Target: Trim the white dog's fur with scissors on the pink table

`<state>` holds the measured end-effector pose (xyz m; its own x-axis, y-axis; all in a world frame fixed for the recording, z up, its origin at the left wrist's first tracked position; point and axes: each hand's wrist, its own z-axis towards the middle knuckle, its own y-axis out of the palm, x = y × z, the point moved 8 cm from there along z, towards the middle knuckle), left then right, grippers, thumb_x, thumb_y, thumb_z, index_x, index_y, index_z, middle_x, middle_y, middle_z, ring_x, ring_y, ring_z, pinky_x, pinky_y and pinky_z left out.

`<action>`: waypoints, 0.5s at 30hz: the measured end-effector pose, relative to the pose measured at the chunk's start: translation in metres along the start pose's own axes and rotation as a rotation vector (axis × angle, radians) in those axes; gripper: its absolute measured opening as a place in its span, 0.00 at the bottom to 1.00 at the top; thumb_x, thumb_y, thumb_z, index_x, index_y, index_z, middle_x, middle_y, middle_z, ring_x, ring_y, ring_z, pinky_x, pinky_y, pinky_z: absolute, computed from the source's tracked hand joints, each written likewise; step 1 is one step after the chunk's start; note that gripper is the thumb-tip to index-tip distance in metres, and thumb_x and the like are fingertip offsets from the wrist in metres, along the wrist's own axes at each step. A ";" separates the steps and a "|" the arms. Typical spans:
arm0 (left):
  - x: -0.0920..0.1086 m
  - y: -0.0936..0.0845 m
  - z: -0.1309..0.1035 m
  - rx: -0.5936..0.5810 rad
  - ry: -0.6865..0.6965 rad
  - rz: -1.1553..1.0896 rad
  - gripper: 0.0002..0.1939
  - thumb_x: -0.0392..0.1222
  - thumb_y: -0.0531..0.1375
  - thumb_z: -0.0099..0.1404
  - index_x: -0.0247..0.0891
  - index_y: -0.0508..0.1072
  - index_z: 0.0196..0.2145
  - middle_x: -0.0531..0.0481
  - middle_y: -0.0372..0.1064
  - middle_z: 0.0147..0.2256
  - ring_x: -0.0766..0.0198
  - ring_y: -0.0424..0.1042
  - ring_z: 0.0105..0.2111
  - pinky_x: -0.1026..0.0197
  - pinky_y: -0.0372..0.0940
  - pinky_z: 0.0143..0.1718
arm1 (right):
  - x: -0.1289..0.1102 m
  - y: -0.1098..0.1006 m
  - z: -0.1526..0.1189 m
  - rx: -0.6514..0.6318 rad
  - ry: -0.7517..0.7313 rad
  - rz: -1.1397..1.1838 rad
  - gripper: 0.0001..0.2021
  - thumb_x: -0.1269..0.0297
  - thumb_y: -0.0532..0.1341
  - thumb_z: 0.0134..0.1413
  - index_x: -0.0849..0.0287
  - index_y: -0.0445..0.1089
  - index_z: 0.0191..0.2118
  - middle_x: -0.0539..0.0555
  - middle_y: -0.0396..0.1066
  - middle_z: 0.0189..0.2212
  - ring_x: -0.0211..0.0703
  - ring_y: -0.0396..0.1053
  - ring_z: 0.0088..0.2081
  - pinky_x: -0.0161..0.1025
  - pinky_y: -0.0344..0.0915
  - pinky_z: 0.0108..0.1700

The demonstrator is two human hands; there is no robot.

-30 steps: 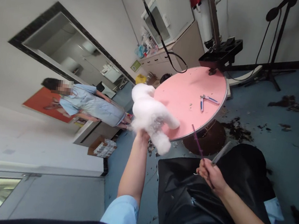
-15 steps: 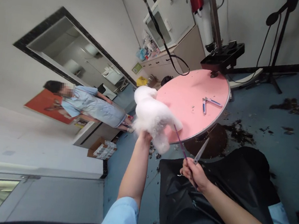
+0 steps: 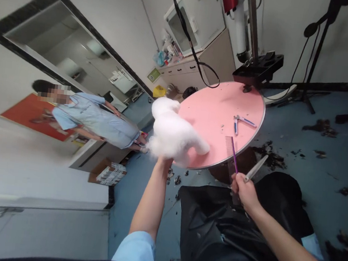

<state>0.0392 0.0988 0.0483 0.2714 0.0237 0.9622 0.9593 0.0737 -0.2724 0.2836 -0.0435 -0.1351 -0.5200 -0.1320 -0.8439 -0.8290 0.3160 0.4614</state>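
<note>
A fluffy white dog (image 3: 172,130), or a dog-shaped figure, stands at the left edge of the round pink table (image 3: 208,105). My left hand (image 3: 165,162) grips it low at the rear; fur hides most of the fingers. A hind leg beside that hand is blurred. My right hand (image 3: 245,192) is closed around a purple comb (image 3: 234,159) and a pair of scissors (image 3: 257,168). The comb's metal teeth show over the table's near edge. The scissor blades point up and right, away from the dog.
Blue-handled nail clippers (image 3: 240,123) lie on the tabletop. A black loop leash (image 3: 197,60) hangs above the table's far side. A black tool holder (image 3: 259,69) is fixed to its post. Dark hair clumps (image 3: 272,154) litter the floor. Another person (image 3: 99,120) stands left.
My right hand has moved right and slightly up, drawing the comb away from the dog's fur. The dog's hanging hind leg is higher. The whole view has shifted a little.
</note>
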 end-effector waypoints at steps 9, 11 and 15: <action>-0.011 -0.008 -0.009 0.083 -0.075 -0.303 0.37 0.56 0.51 0.75 0.33 0.47 0.72 0.37 0.54 0.69 0.50 0.57 0.69 0.55 0.68 0.63 | 0.020 0.046 -0.033 -0.229 -0.132 -0.321 0.27 0.35 0.57 0.56 0.55 0.61 0.22 0.47 0.60 0.19 0.38 0.57 0.23 0.37 0.58 0.27; -0.012 -0.007 -0.013 0.108 -0.082 -0.288 0.33 0.51 0.44 0.78 0.30 0.46 0.72 0.37 0.51 0.70 0.52 0.56 0.69 0.59 0.69 0.62 | 0.050 0.069 -0.042 -0.279 -0.008 -0.258 0.27 0.34 0.57 0.54 0.54 0.61 0.22 0.45 0.56 0.16 0.36 0.53 0.21 0.36 0.54 0.24; 0.000 -0.005 -0.020 0.123 0.008 -0.139 0.34 0.54 0.35 0.79 0.30 0.40 0.73 0.37 0.45 0.71 0.57 0.57 0.69 0.63 0.67 0.62 | 0.070 0.116 -0.022 -0.376 0.228 -0.022 0.28 0.31 0.62 0.45 0.54 0.63 0.25 0.40 0.50 0.12 0.33 0.46 0.16 0.36 0.50 0.21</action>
<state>0.0354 0.0789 0.0494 0.1378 -0.0029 0.9905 0.9712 0.1967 -0.1345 0.1464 -0.0373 -0.1347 -0.4988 -0.3519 -0.7921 -0.8356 -0.0473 0.5473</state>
